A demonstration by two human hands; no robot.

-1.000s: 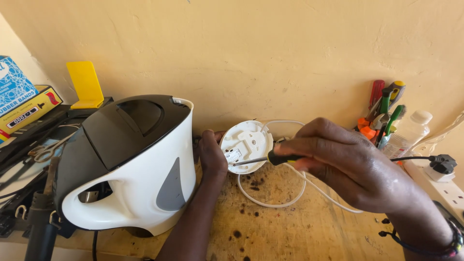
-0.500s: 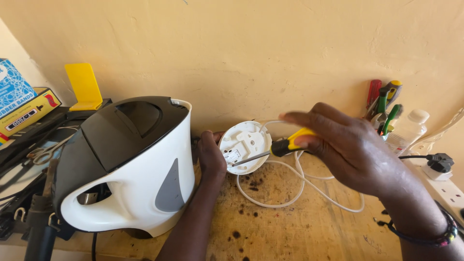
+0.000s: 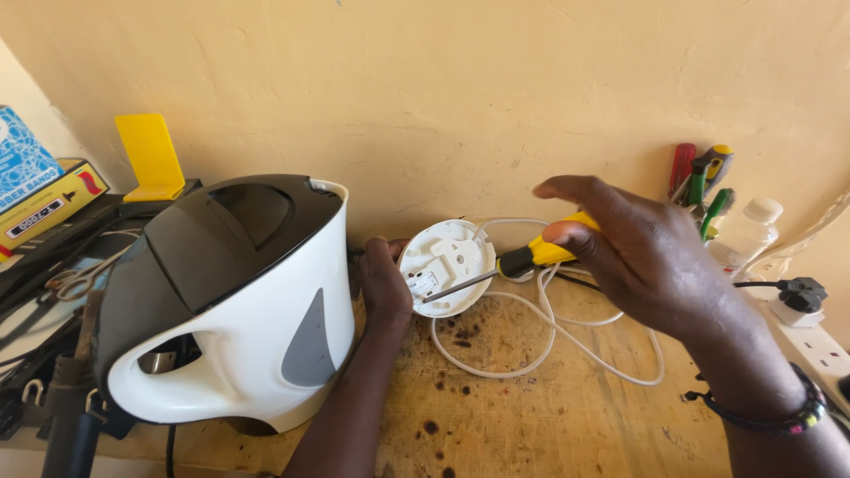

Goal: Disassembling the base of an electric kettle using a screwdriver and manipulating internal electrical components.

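Kettle (image 3: pixel 230 301) stands biggest at my left, white with a black lid, on the scarred wooden bench (image 3: pixel 549 416). Next to it my left hand (image 3: pixel 382 285) is closed around the edge of the round white base (image 3: pixel 447 265), propping it upright. My right hand (image 3: pixel 633 252) pinches the yellow-handled screwdriver (image 3: pixel 505 267), other fingers spread, tip on the base's middle. I judge I'm working a screw; next calls for steady turning pressure.

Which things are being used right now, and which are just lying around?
In use: round white base held on edge by left hand; yellow screwdriver in right hand; white cord.

Lying around: kettle, tools by wall, plastic bottle, yellow stand.
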